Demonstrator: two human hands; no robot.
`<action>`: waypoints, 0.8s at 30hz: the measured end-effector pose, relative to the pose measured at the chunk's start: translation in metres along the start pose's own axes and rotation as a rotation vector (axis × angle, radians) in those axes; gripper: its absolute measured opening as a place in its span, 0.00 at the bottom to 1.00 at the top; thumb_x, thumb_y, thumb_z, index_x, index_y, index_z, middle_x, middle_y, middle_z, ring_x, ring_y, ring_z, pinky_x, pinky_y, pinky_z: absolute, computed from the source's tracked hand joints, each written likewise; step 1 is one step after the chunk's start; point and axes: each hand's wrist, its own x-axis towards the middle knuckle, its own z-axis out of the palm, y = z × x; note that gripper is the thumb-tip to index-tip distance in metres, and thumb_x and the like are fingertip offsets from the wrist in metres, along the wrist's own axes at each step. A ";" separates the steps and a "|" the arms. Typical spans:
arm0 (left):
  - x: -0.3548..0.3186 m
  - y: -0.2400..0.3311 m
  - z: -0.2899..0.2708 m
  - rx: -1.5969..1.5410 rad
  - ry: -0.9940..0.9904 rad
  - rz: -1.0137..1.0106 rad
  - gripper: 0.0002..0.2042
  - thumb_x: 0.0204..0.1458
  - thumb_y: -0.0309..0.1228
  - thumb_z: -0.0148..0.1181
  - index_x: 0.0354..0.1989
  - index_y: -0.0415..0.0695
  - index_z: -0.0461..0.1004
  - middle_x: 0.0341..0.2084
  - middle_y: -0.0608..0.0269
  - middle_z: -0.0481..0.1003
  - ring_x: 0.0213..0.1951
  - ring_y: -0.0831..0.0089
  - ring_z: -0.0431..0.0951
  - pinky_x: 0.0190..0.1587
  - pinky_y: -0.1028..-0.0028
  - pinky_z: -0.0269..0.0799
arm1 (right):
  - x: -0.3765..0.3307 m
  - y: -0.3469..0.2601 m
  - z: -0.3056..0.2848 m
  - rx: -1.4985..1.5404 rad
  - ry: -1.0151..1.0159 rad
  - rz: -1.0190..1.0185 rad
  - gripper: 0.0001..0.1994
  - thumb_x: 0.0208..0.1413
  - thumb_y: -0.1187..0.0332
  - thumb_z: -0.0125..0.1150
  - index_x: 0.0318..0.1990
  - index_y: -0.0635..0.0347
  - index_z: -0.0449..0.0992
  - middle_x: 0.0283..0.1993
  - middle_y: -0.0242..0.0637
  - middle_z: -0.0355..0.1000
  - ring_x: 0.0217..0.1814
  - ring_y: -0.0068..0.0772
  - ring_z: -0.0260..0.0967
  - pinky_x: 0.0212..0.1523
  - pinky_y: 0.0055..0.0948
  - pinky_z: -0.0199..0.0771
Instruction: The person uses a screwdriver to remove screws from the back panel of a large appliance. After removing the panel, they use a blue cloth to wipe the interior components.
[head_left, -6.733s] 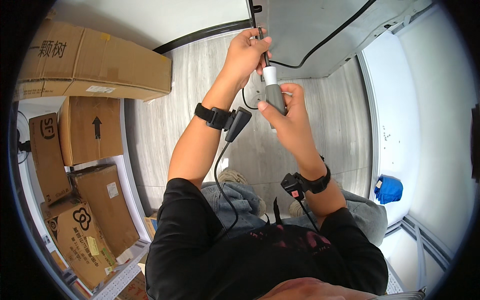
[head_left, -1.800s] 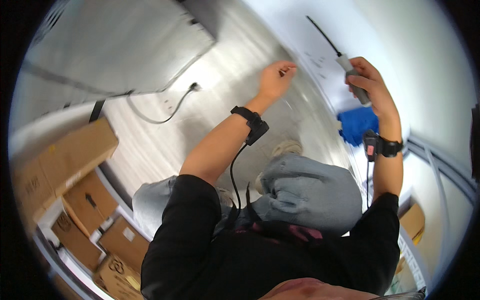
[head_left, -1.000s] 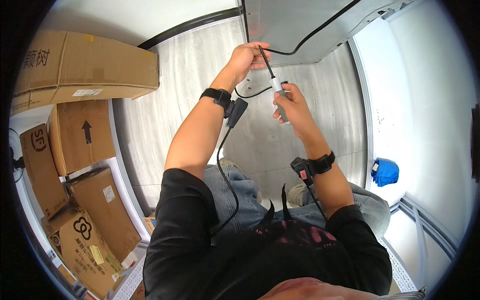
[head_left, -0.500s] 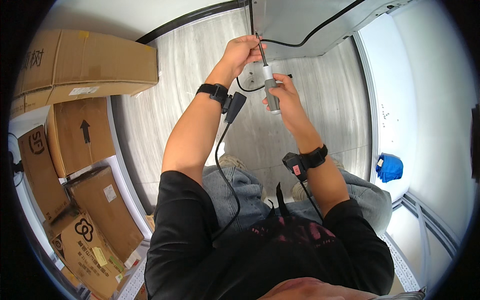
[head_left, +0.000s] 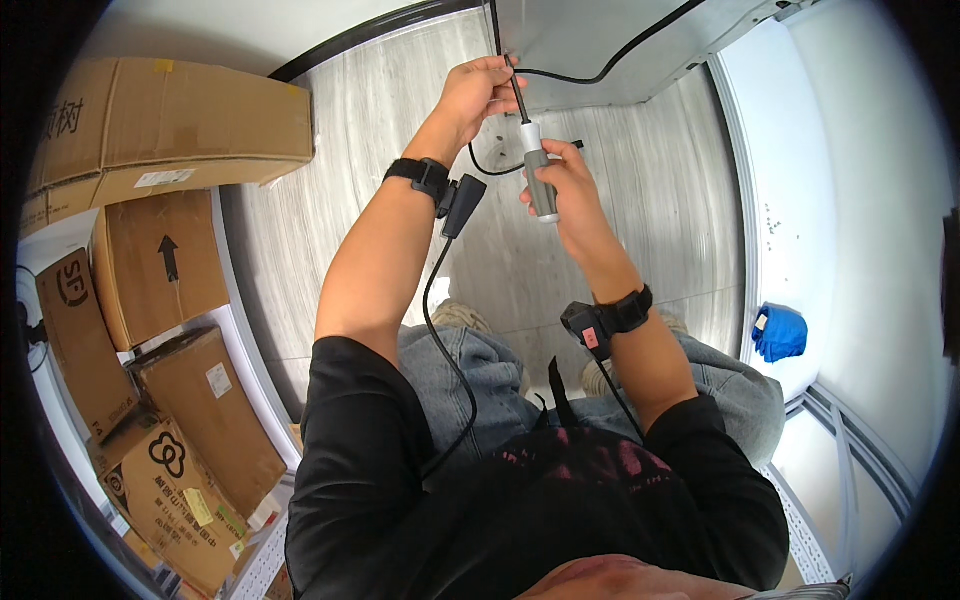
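Note:
My right hand (head_left: 570, 188) is wrapped round the grey and white handle of a screwdriver (head_left: 538, 172). Its dark shaft points up and slightly left. At the far end of the shaft, my left hand (head_left: 482, 92) pinches with thumb and forefinger, its other fingers partly behind the shaft. What lies in that pinch, whether the tip or something small, is too small to tell. A black cable (head_left: 600, 76) runs past the left fingertips in front of a pale metal panel (head_left: 620, 50). Another stretch of black cable (head_left: 482, 168) curls on the floor beyond the screwdriver handle.
Cardboard boxes (head_left: 205, 120) are stacked along the left, some on a white-edged shelf. Small pieces (head_left: 503, 142) lie on the grey wood-look floor (head_left: 400, 90) near the panel. A blue cloth item (head_left: 780, 333) rests on the white surface at right. Cabled black devices are strapped to both wrists.
Both hands and the screwdriver have shifted slightly up and to the left, together with the cable and panel in the picture. The grips look the same.

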 end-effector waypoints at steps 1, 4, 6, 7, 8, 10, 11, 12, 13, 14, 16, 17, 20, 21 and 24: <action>0.000 -0.001 0.001 0.006 0.011 -0.001 0.11 0.59 0.27 0.47 0.48 0.40 0.70 0.34 0.61 0.76 0.33 0.77 0.76 0.37 0.77 0.75 | 0.000 0.000 0.000 0.006 0.001 0.009 0.19 0.54 0.72 0.46 0.54 0.62 0.61 0.39 0.40 0.67 0.31 0.28 0.69 0.28 0.26 0.70; 0.000 -0.001 0.003 0.018 0.026 0.006 0.11 0.59 0.27 0.47 0.48 0.40 0.69 0.34 0.61 0.76 0.33 0.77 0.75 0.37 0.77 0.75 | -0.001 -0.004 0.001 0.014 0.012 0.019 0.19 0.53 0.72 0.46 0.54 0.62 0.61 0.38 0.40 0.68 0.30 0.29 0.69 0.28 0.27 0.70; 0.001 -0.003 0.003 0.018 0.022 0.026 0.11 0.59 0.27 0.47 0.48 0.40 0.69 0.34 0.61 0.76 0.33 0.77 0.75 0.36 0.77 0.75 | -0.001 -0.004 0.000 0.023 0.004 0.025 0.19 0.53 0.71 0.46 0.54 0.62 0.61 0.38 0.40 0.66 0.30 0.29 0.69 0.27 0.27 0.69; 0.001 -0.003 0.002 0.017 0.022 0.028 0.11 0.59 0.27 0.47 0.48 0.40 0.69 0.33 0.61 0.76 0.32 0.77 0.75 0.36 0.77 0.75 | 0.000 -0.004 -0.001 0.033 -0.008 0.030 0.20 0.52 0.71 0.47 0.54 0.62 0.60 0.39 0.40 0.65 0.30 0.29 0.69 0.27 0.27 0.69; 0.001 -0.002 0.002 0.016 0.020 0.028 0.11 0.59 0.27 0.47 0.48 0.40 0.69 0.33 0.61 0.76 0.32 0.77 0.75 0.36 0.77 0.75 | 0.001 -0.003 -0.002 0.043 -0.016 0.036 0.20 0.52 0.70 0.47 0.54 0.62 0.60 0.39 0.39 0.64 0.30 0.28 0.69 0.27 0.28 0.69; 0.001 -0.002 0.003 0.016 0.026 0.028 0.11 0.59 0.27 0.47 0.48 0.40 0.69 0.33 0.61 0.76 0.32 0.77 0.75 0.36 0.77 0.75 | 0.001 -0.003 -0.003 0.050 -0.023 0.027 0.20 0.52 0.70 0.47 0.54 0.62 0.60 0.38 0.39 0.64 0.30 0.29 0.69 0.27 0.28 0.69; -0.001 0.000 0.005 0.018 0.033 0.028 0.11 0.59 0.27 0.47 0.48 0.40 0.69 0.33 0.61 0.76 0.32 0.77 0.75 0.36 0.77 0.75 | 0.001 -0.003 -0.004 0.053 -0.027 0.021 0.20 0.52 0.71 0.47 0.54 0.62 0.60 0.38 0.39 0.64 0.29 0.29 0.69 0.27 0.28 0.69; -0.002 0.000 0.006 0.020 0.040 0.027 0.11 0.59 0.27 0.47 0.48 0.40 0.69 0.33 0.60 0.76 0.32 0.77 0.75 0.36 0.77 0.75 | 0.001 -0.003 -0.004 0.055 -0.026 0.020 0.20 0.51 0.71 0.47 0.53 0.62 0.61 0.38 0.39 0.65 0.29 0.29 0.69 0.27 0.28 0.69; -0.001 0.000 0.006 0.021 0.040 0.027 0.10 0.59 0.27 0.47 0.47 0.40 0.69 0.33 0.60 0.76 0.32 0.77 0.75 0.36 0.77 0.75 | 0.001 -0.003 -0.004 0.056 -0.025 0.018 0.20 0.51 0.71 0.47 0.53 0.62 0.61 0.38 0.39 0.65 0.29 0.29 0.69 0.27 0.28 0.69; -0.001 0.001 0.006 0.022 0.042 0.027 0.10 0.59 0.27 0.47 0.47 0.40 0.69 0.33 0.60 0.76 0.32 0.77 0.75 0.36 0.77 0.75 | 0.001 -0.004 -0.004 0.058 -0.025 0.017 0.20 0.51 0.71 0.47 0.53 0.62 0.61 0.37 0.39 0.65 0.29 0.29 0.69 0.26 0.28 0.69; 0.000 0.000 0.006 0.019 0.044 0.027 0.10 0.59 0.26 0.47 0.47 0.40 0.69 0.33 0.60 0.77 0.32 0.76 0.75 0.36 0.77 0.74 | 0.000 -0.005 -0.004 0.070 -0.022 0.028 0.19 0.51 0.71 0.47 0.53 0.62 0.61 0.37 0.39 0.66 0.29 0.29 0.69 0.26 0.28 0.69; 0.000 -0.001 0.006 0.014 0.045 0.028 0.10 0.58 0.26 0.47 0.46 0.40 0.69 0.33 0.60 0.77 0.32 0.76 0.75 0.36 0.77 0.74 | 0.000 -0.007 -0.004 0.076 -0.021 0.032 0.19 0.51 0.71 0.47 0.53 0.62 0.61 0.37 0.39 0.66 0.29 0.29 0.69 0.26 0.28 0.69; 0.001 -0.001 0.006 0.011 0.047 0.030 0.09 0.58 0.26 0.47 0.46 0.40 0.69 0.33 0.60 0.77 0.32 0.76 0.75 0.36 0.77 0.74 | -0.002 -0.009 -0.002 0.063 -0.009 0.028 0.19 0.54 0.72 0.45 0.54 0.63 0.61 0.37 0.41 0.68 0.29 0.30 0.69 0.28 0.28 0.69; 0.001 -0.001 0.006 0.011 0.048 0.031 0.09 0.58 0.26 0.47 0.45 0.40 0.69 0.33 0.60 0.77 0.32 0.76 0.75 0.36 0.77 0.74 | -0.002 -0.009 -0.003 0.074 -0.014 0.037 0.19 0.54 0.72 0.45 0.54 0.63 0.61 0.37 0.41 0.68 0.29 0.30 0.69 0.28 0.28 0.70; 0.002 -0.001 0.006 0.010 0.054 0.026 0.09 0.58 0.27 0.47 0.45 0.40 0.69 0.33 0.60 0.77 0.33 0.76 0.75 0.37 0.77 0.74 | -0.002 -0.010 -0.004 0.073 -0.015 0.043 0.19 0.54 0.72 0.47 0.55 0.63 0.61 0.38 0.40 0.68 0.30 0.30 0.69 0.28 0.28 0.69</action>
